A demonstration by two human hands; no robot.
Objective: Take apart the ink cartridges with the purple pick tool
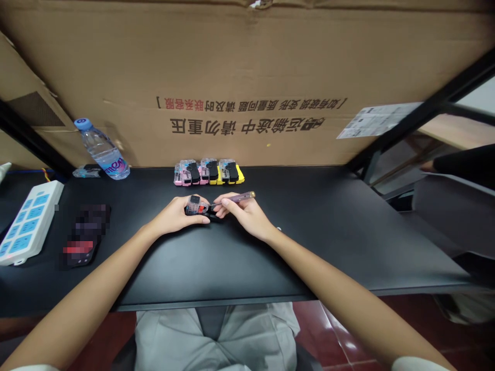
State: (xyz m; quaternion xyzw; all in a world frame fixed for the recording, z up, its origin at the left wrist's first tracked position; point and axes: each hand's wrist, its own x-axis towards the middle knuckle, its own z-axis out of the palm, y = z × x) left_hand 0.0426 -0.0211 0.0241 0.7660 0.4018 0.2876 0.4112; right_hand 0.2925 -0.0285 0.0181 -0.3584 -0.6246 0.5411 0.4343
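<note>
My left hand (175,213) is closed around a small clear-and-black plastic device (196,206) with a red part inside, low over the black table. In my right hand (247,211) is a slim screwdriver (242,197) with a purplish handle and a gold-coloured end. Its thin shaft points left at the device's right side; whether the tip touches is too small to tell. Fingers partly cover a black piece at the device's lower right. Behind my hands, several similar clear-and-black devices (209,172) with pink or yellow bases stand in a row.
A tall cardboard sheet (247,67) closes off the table's back edge. On the left are a water bottle (102,149), a white power strip (33,221) and a pixelated dark phone (87,234). Black metal posts (390,129) rise at the sides.
</note>
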